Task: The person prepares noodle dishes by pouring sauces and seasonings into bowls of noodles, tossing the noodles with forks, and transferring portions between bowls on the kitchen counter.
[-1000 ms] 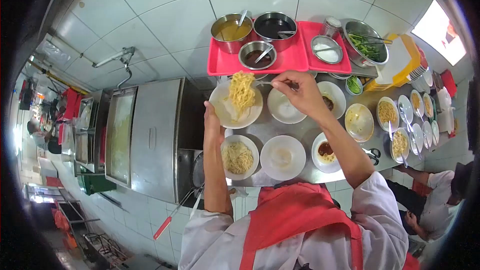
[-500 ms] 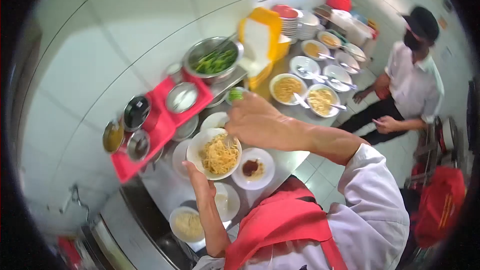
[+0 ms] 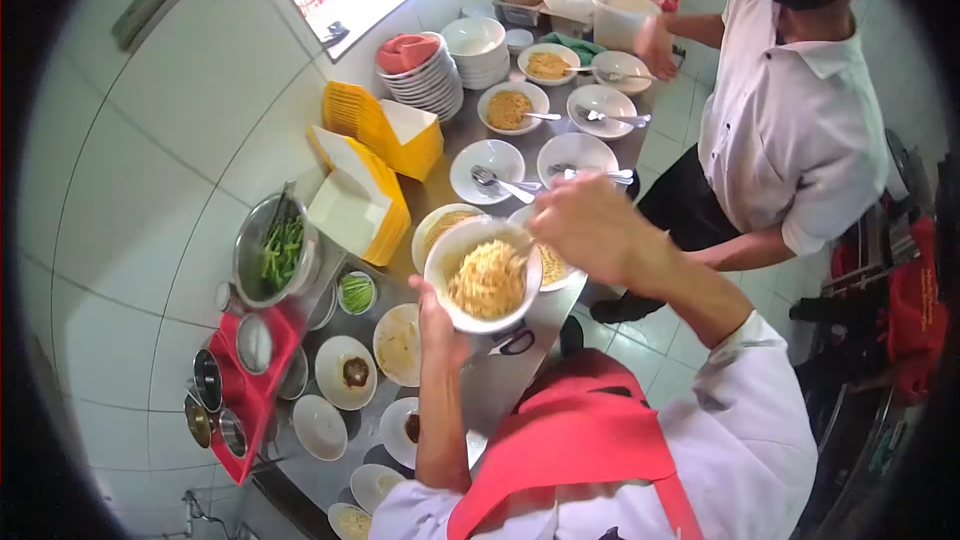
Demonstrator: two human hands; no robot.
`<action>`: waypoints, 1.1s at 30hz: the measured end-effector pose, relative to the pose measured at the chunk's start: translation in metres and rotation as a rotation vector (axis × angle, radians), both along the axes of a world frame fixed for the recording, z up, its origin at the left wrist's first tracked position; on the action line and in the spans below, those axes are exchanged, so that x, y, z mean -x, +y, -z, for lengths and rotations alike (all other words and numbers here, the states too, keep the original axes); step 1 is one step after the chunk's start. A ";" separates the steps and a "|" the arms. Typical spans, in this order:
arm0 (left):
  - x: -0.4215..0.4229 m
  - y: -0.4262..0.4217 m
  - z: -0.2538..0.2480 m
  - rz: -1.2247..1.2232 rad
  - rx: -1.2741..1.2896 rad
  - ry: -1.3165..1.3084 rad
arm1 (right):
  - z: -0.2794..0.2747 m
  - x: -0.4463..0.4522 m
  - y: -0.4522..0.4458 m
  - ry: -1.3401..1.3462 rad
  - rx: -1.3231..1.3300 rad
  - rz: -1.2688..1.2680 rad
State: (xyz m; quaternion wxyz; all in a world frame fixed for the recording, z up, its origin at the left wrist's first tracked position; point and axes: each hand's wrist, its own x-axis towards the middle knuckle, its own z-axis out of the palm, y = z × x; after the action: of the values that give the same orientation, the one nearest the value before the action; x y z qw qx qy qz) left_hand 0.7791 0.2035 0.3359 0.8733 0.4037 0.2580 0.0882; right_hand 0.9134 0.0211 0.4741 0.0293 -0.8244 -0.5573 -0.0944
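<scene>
Well, left hand [image 3: 443, 333] holds bowl [image 3: 461, 244] of noodles [image 3: 487, 280]

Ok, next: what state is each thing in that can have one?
Left hand, holding the noodle bowl
Right hand, closed on a utensil, blurred
Noodle bowl, held up
Noodles, heaped in the bowl
Metal bowl, holding greens
Front yellow box, open
Rear white bowls, stacked
Scissors, partly hidden, open or shut unclear
</scene>
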 end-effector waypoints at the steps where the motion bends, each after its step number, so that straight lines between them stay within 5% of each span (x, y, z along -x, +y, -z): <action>1: -0.025 -0.005 0.003 0.033 -0.013 -0.045 | -0.001 -0.015 -0.017 -0.040 0.027 0.090; 5: -0.110 -0.041 0.009 0.137 0.009 0.004 | 0.064 -0.092 -0.041 -0.001 -0.102 0.061; 6: -0.133 -0.041 0.018 0.133 0.013 -0.002 | 0.070 -0.110 -0.056 0.204 -0.227 0.121; 8: -0.170 -0.039 0.029 0.084 -0.386 -0.172 | 0.086 -0.137 -0.079 0.518 -0.368 0.254; 9: -0.188 -0.038 0.029 0.084 -0.386 -0.167 | 0.091 -0.149 -0.088 0.522 -0.367 0.254; 11: -0.216 -0.034 0.023 0.167 -0.847 -0.270 | 0.092 -0.161 -0.096 0.636 -0.424 0.396; 15: -0.253 -0.039 0.018 0.095 -1.348 -0.209 | 0.103 -0.185 -0.101 0.270 -0.219 0.381; 18: -0.272 -0.040 0.029 0.138 -1.700 -0.412 | 0.125 -0.192 -0.083 0.019 -0.106 0.387; 20: -0.274 -0.045 0.022 0.120 -1.724 -0.440 | 0.139 -0.197 -0.070 -0.209 -0.057 0.417; 24: -0.268 -0.035 0.027 0.053 -1.707 -0.426 | 0.115 -0.184 -0.075 -0.064 -0.087 0.524; 29: -0.265 -0.033 0.011 -0.006 -1.658 -0.495 | 0.157 -0.179 -0.083 -0.062 0.010 0.505; 33: -0.272 -0.020 0.027 -0.122 -1.449 -0.487 | 0.132 -0.171 -0.086 0.093 -0.246 0.654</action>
State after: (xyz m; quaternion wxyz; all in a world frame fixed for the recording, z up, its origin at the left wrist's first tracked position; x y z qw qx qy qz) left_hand 1.0510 0.1838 0.3086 0.4161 0.8296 -0.0419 0.3699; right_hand 1.0842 -0.0645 0.3422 0.1219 -0.9530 -0.2462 -0.1277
